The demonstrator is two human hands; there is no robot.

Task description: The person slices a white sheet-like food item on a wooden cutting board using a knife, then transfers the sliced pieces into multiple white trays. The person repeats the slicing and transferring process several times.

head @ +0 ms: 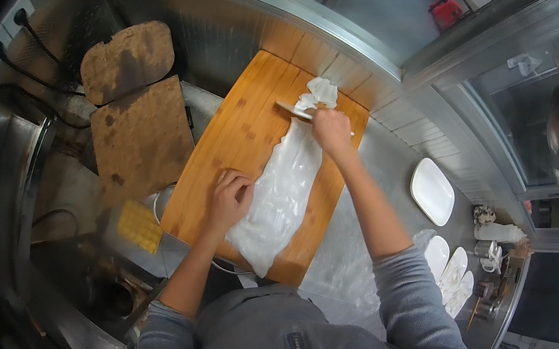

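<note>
A long, glossy white sheet of soft food, perhaps rice noodle [283, 196], lies across a wooden cutting board [222, 156]. Its near end reaches the board's front edge. My right hand [331, 127] grips a flat-bladed tool, a knife or scraper [294, 111], at the sheet's far end. Just beyond the blade are small torn white pieces [322, 92]. My left hand [233, 193] rests by the sheet's left edge with its fingers curled. Whether its fingertips pinch the sheet is hidden.
Stained brown boards [142, 136] stand left of the cutting board, above a yellow gridded object [138, 227]. On the metal counter [378, 159] at right are a white plate [432, 192], several white oval dishes [452, 270] and a white bottle [498, 233]. A tiled ledge [327, 60] borders the far side.
</note>
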